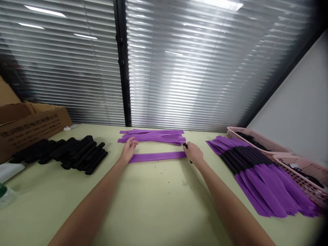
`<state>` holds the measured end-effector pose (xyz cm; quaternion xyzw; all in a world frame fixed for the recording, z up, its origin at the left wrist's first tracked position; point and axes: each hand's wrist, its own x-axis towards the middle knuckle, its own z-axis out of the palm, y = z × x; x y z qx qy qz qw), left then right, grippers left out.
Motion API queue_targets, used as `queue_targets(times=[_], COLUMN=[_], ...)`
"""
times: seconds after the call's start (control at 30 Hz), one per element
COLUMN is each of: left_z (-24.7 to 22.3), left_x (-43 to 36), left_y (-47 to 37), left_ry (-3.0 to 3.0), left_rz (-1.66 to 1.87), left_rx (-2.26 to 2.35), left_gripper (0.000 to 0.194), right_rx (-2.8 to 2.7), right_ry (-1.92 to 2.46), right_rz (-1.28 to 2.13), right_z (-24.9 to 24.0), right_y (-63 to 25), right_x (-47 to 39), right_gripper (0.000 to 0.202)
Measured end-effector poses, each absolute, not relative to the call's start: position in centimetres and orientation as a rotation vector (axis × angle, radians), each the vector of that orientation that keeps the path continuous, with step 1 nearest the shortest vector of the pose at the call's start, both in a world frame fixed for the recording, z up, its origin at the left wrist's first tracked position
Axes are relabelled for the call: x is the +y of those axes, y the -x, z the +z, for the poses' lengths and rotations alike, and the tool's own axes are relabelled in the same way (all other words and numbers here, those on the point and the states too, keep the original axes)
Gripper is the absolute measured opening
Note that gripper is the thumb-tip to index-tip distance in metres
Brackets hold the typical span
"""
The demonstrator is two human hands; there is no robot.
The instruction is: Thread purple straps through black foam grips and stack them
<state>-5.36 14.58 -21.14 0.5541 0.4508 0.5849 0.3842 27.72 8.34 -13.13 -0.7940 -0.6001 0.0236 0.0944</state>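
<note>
Tabletop (164,212), purple strip (157,156) between hands (127,150) (194,153)

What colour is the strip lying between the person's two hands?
The strip is purple, with no pattern visible; the head view shows it best.

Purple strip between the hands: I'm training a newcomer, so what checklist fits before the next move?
1. Purple strip straight and apart from the purple pile: ok.
2. Left hand at the strip's left end: ok.
3. Right hand holding the black piece: ok.
4. Strip's right end inside the black piece: cannot tell.
5. Table free of specks: not ok, dark specks lie there.
</note>
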Motion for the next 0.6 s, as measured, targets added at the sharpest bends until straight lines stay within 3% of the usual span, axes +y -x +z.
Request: queue_targets(times=[0.33, 0.6], left_z=[-19.8, -19.1], left_x=[13.7, 12.7], left_y=[6.1, 4.6], left_ry=[-0.967, -0.888], left_rz=[1.635, 1.610], left_rx=[1.024, 0.959], left_gripper=[0.036, 0.028], right_rx=[-2.044, -2.053], right_ry=[2.098, 2.135], right_rz=[0.208, 0.187], right_z=[-13.4, -14.3], right_y=[-13.8, -11.6], right_x=[8.0, 7.9], right_gripper=[0.027, 0.024])
